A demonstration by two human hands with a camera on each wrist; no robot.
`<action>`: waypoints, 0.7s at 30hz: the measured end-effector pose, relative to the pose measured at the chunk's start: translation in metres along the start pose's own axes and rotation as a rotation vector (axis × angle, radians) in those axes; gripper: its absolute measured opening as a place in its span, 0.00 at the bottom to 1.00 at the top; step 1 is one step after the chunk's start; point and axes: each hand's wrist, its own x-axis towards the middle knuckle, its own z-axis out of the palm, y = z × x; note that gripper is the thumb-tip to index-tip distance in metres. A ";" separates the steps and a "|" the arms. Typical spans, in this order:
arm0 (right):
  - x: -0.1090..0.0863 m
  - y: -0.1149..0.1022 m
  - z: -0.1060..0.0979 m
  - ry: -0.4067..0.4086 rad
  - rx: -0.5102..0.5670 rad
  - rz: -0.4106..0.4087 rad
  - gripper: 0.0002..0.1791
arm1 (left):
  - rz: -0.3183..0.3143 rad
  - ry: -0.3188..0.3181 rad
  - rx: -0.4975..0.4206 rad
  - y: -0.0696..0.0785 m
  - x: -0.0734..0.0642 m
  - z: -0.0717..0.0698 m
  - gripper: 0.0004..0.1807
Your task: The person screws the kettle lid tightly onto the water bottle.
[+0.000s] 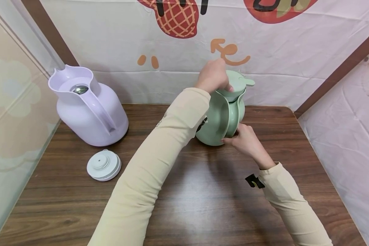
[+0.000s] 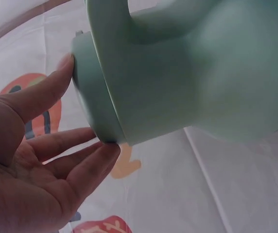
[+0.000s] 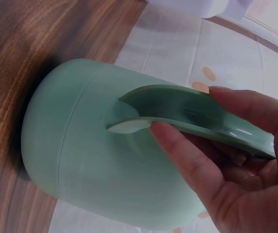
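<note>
A green thermos jug (image 1: 211,124) stands on the table near the back wall. My left hand (image 1: 213,76) reaches over its top and grips the round green lid (image 1: 236,81), which sits at the jug's mouth with a tab sticking out to the right. In the left wrist view, the thumb lies on one side of the lid (image 2: 88,82) and the fingertips on the other. Low on the jug, my right hand (image 1: 246,141) holds the curved handle (image 3: 187,104). Its thumb and index finger press the handle's two edges, with the other fingers behind.
To the left stands a lavender thermos jug (image 1: 92,109) with its mouth uncovered. A pale round stopper (image 1: 104,165) lies on the wooden table (image 1: 196,205) in front of it. A printed cloth wall (image 1: 110,44) closes off the back, close behind the jugs.
</note>
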 end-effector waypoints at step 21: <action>-0.001 -0.003 0.001 0.012 0.000 0.002 0.16 | -0.006 0.010 -0.079 -0.019 0.003 -0.009 0.19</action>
